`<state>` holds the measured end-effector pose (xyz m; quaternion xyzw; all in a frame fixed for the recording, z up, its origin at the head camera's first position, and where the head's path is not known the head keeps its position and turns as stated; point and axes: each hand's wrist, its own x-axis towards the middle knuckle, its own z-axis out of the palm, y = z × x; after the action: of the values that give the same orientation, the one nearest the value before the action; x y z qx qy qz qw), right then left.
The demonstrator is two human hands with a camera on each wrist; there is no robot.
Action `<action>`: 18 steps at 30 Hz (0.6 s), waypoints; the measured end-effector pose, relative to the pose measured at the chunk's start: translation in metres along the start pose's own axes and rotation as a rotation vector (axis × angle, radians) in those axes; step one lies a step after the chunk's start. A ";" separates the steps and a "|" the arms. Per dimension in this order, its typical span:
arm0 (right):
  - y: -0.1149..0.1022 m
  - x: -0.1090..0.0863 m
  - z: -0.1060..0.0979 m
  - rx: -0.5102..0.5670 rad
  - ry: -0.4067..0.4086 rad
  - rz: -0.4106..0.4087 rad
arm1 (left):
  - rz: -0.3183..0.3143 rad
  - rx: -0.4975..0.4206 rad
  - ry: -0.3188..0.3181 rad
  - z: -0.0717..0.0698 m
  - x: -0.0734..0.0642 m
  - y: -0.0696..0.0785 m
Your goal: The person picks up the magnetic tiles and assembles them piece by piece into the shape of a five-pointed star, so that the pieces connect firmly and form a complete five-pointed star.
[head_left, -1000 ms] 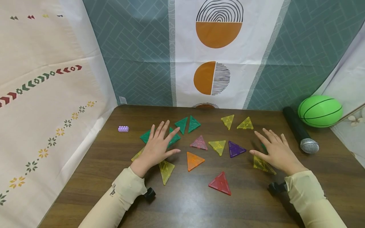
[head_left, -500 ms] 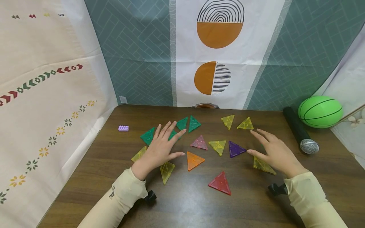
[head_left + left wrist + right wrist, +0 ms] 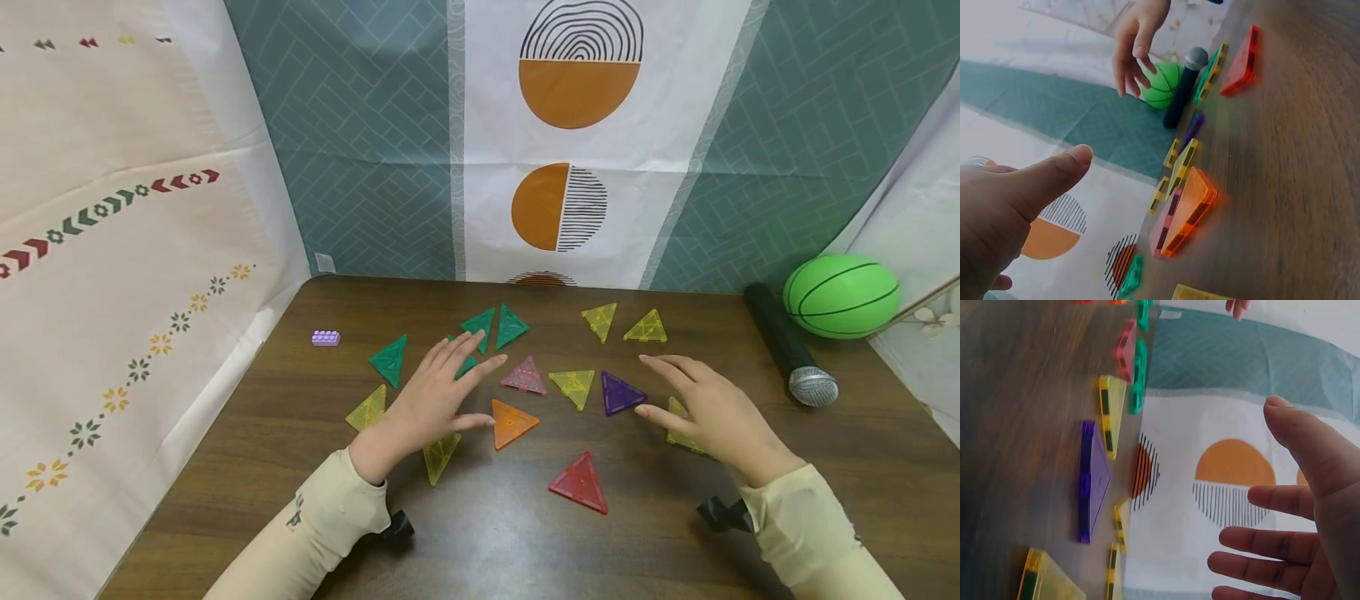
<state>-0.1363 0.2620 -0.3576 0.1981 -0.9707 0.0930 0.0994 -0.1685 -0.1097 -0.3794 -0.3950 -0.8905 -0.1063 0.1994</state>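
Note:
My left hand (image 3: 427, 404) hovers above the table with fingers spread, partly covering green and yellow triangular tiles. Its thumb is nearest in view to the orange triangle tile (image 3: 512, 425). On the right, my other hand (image 3: 720, 417) also hangs over the tabletop, fingers extended and holding nothing. A yellow tile (image 3: 678, 429) is partly hidden under it, and the purple triangle tile (image 3: 621, 393) lies just left of its thumb. Between the hands are a pink tile (image 3: 525, 376), a yellow triangle tile (image 3: 573, 387) and a red tile (image 3: 582, 482), all flat.
At the right stand a green ball (image 3: 842, 296) and a black microphone (image 3: 791, 346). A small purple toy brick (image 3: 326, 337) lies far left. Green tiles (image 3: 512, 326) and yellow tiles (image 3: 646, 326) lie toward the back edge of the wooden table (image 3: 495, 542). Cloth hangs behind.
Both hands have drifted inward, the left to the right and the right to the left and slightly nearer the body. The tiles have stayed put.

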 end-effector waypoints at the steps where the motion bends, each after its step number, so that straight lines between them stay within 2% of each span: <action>1: -0.002 0.000 0.000 0.003 0.002 -0.005 | 0.009 -0.002 0.005 0.000 0.000 0.001; 12: -0.020 -0.004 0.006 0.019 0.052 -0.082 | 0.083 -0.012 0.020 0.005 -0.001 0.006; 18: -0.026 -0.005 0.014 0.035 0.076 -0.132 | 0.096 -0.025 -0.004 0.009 -0.001 0.008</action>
<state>-0.1231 0.2373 -0.3684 0.2596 -0.9493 0.1109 0.1387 -0.1644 -0.1023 -0.3881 -0.4401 -0.8693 -0.1069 0.1978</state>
